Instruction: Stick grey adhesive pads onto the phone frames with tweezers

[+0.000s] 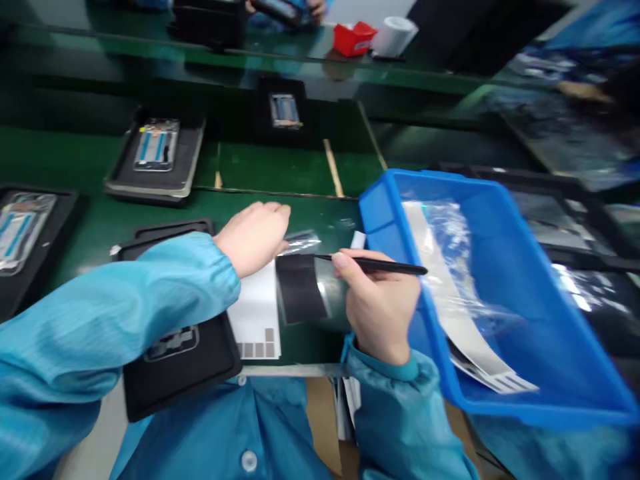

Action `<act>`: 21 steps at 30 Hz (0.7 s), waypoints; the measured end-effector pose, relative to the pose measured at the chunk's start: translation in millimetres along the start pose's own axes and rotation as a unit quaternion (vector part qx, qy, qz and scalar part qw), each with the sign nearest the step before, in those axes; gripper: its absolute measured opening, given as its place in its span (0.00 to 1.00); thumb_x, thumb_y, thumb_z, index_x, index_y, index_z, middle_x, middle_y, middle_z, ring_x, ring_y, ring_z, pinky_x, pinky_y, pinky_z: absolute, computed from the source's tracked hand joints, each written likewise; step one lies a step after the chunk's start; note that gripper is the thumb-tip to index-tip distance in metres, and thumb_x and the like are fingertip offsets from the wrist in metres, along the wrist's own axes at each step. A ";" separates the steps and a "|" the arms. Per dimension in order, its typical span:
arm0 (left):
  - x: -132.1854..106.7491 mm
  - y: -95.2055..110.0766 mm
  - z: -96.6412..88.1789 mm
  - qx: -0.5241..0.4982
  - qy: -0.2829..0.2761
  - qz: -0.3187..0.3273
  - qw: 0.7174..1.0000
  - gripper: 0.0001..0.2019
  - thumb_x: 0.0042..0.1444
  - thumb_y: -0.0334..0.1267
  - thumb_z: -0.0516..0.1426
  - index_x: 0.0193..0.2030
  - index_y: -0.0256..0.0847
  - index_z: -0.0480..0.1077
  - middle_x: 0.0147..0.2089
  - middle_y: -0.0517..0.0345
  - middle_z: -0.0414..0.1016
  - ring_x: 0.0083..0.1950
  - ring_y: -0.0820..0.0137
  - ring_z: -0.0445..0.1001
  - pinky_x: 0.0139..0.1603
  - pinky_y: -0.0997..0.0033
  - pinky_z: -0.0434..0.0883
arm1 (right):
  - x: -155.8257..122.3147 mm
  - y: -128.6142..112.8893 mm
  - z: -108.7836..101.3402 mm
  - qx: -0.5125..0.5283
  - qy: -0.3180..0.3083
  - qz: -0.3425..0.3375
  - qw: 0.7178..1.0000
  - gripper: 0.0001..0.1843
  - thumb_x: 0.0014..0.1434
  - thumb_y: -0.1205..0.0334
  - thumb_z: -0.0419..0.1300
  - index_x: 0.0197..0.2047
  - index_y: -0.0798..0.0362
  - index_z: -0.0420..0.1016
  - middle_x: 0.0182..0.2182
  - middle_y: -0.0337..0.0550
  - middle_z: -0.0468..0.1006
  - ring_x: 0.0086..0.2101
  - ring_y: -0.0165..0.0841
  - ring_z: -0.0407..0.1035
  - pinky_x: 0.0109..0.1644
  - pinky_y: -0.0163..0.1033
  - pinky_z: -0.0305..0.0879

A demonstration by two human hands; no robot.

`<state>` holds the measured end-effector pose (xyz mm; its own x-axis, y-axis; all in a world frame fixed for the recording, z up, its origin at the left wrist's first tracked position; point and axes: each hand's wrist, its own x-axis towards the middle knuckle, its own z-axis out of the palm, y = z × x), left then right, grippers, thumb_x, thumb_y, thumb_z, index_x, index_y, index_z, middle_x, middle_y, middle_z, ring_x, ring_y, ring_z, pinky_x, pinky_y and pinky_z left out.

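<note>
At the far left, a phone frame [156,145] sits in a black tray [155,192] on the green work bench [270,170]. Nearer, a blue cleanroom sleeve [125,300] leads to the left hand [253,239], which lies flat and open, fingers together, holding nothing that shows. Its fingertips are just beside a scrap of clear film [301,241], at about 3 o'clock from the hand. Below the wrist lies a white sheet with grey squares [255,320], and to its right a black patch on curved clear film [300,290]. That patch lies at about 9 o'clock from the right hand [380,307], which grips a slim black stylus [380,266] pen-fashion between thumb and fingers. The stylus's long axis runs nearly level, its tip pointing to 9 o'clock and ending just above the patch's upper edge, so the right hand reaches the patch through the tool. Farther right, a blue plastic bin [383,190] holds a long strip of film [450,300], well clear of both hands.
</note>
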<state>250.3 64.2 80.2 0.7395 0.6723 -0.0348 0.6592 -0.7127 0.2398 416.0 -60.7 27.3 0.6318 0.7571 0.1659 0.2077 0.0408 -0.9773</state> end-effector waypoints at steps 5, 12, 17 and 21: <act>-111.6 -77.5 -36.2 0.010 0.134 -0.108 0.985 0.16 0.63 0.34 0.55 0.56 0.40 0.72 0.55 0.53 0.78 0.56 0.59 0.76 0.59 0.56 0.71 | -29.4 -28.4 74.4 0.038 -0.166 0.066 0.983 0.07 0.51 0.60 0.73 0.30 0.53 0.83 0.24 0.39 0.81 0.25 0.32 0.74 0.30 0.37 0.72; -207.3 -107.2 33.8 -0.041 0.213 -0.142 0.966 0.11 0.65 0.35 0.55 0.51 0.39 0.73 0.50 0.49 0.77 0.54 0.60 0.73 0.57 0.56 0.72 | -62.8 -40.4 174.9 0.013 -0.297 0.130 0.946 0.08 0.51 0.58 0.72 0.29 0.55 0.83 0.25 0.42 0.83 0.27 0.35 0.77 0.29 0.36 0.72; -207.3 -100.5 57.5 -0.068 0.266 -0.142 0.951 0.14 0.62 0.32 0.57 0.54 0.40 0.71 0.56 0.46 0.73 0.59 0.56 0.68 0.62 0.49 0.70 | -68.9 -36.1 188.3 -0.059 -0.283 0.094 0.953 0.09 0.52 0.58 0.72 0.31 0.55 0.83 0.27 0.44 0.85 0.27 0.35 0.78 0.28 0.36 0.72; -207.2 -101.8 59.3 -0.078 0.277 -0.137 0.948 0.14 0.60 0.31 0.58 0.53 0.39 0.72 0.56 0.45 0.73 0.60 0.55 0.67 0.61 0.47 0.70 | -70.2 -37.3 187.8 -0.082 -0.289 0.081 0.950 0.08 0.53 0.58 0.71 0.31 0.54 0.83 0.27 0.44 0.85 0.26 0.35 0.78 0.28 0.36 0.73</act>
<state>38.0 -14.4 5.5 0.3304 0.8606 0.3877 0.7558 -0.4872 0.4375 223.6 7.0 27.4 0.1588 0.9785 -0.1318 0.2868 -0.1735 -0.9422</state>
